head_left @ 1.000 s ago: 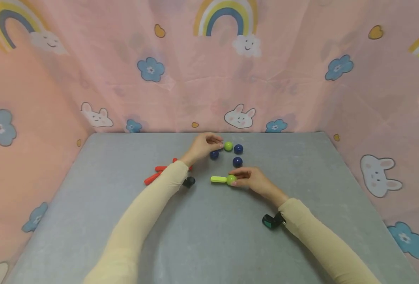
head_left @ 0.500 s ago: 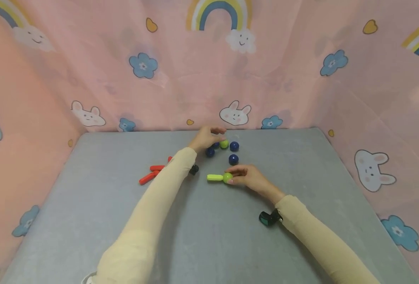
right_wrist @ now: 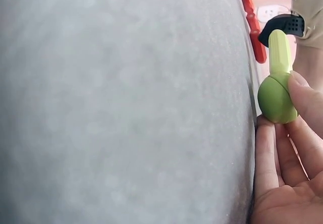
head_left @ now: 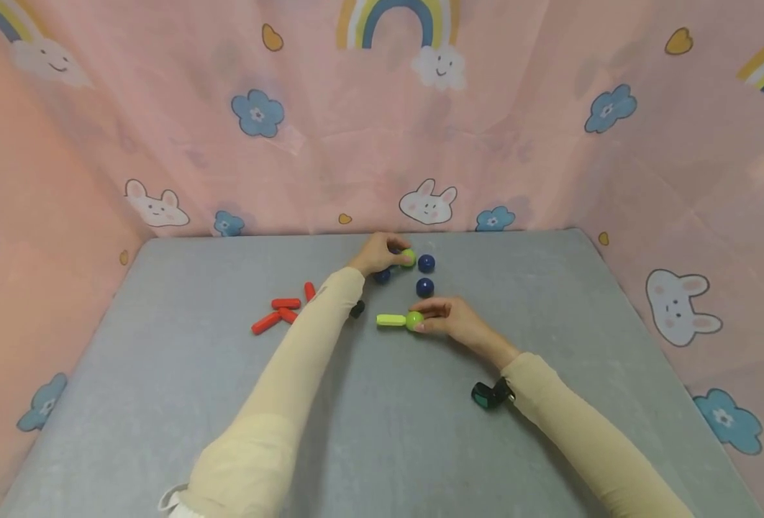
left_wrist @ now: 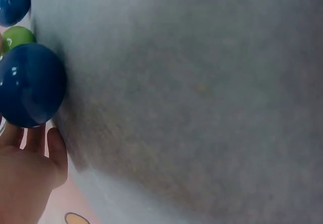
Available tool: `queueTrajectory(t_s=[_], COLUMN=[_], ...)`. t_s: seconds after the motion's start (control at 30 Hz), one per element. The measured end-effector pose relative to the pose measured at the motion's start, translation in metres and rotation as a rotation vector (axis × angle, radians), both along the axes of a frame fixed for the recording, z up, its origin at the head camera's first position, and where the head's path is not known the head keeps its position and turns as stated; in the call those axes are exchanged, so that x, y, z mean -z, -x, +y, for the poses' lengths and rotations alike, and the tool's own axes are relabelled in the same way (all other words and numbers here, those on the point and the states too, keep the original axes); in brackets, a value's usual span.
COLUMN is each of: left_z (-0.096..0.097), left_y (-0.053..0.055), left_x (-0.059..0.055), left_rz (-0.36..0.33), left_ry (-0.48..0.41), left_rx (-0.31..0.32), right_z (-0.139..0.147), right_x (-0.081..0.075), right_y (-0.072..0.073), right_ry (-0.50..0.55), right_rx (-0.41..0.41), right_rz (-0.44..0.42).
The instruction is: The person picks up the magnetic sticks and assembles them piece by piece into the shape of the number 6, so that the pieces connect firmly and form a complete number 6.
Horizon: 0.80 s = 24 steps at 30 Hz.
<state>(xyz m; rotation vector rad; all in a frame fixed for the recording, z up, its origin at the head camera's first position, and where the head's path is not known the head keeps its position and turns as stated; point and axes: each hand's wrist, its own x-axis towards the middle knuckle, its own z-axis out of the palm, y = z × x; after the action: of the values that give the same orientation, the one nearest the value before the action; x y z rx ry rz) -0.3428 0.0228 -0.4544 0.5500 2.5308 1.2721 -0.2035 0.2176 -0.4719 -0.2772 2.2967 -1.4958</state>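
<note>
At the back of the table my left hand (head_left: 378, 253) has its thumb and fingers at a green ball (head_left: 408, 257), pinching it. Dark blue balls (head_left: 382, 275) lie beside and under that hand; in the left wrist view a large blue ball (left_wrist: 33, 85) partly hides the fingers and the green ball behind it. Nearer the front, my right hand (head_left: 465, 325) grips a second green ball (head_left: 414, 321) between thumb and fingers. A light yellow-green stick (head_left: 390, 320) is joined to this ball and points left, as the right wrist view also shows.
Two more blue balls, a rear one (head_left: 426, 263) and a nearer one (head_left: 424, 288), lie between the hands. Several red sticks (head_left: 285, 303) lie left of the left forearm, which partly covers them. A pink printed curtain (head_left: 518, 158) hangs behind the grey table (head_left: 162, 360).
My left hand has moved slightly right over the blue balls, and its fingers have come down around the rear green ball. The right hand keeps its hold. The camera view has shifted slightly.
</note>
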Motion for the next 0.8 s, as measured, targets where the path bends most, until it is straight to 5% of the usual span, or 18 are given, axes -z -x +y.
queueTrajectory(t_s=[0.37, 0.8], left_z=[0.004, -0.008], left_y=[-0.001, -0.001], left_x=[-0.003, -0.019], left_rz=[-0.011, -0.027], left_ry=[0.081, -0.052], left_rx=[0.005, -0.019], right_z=[-0.002, -0.001], right_x=[-0.002, -0.004], right_y=[0.000, 0.000], right_ry=[0.001, -0.004], right_rx=[0.010, 0.002], right_rz=[0.012, 0.008])
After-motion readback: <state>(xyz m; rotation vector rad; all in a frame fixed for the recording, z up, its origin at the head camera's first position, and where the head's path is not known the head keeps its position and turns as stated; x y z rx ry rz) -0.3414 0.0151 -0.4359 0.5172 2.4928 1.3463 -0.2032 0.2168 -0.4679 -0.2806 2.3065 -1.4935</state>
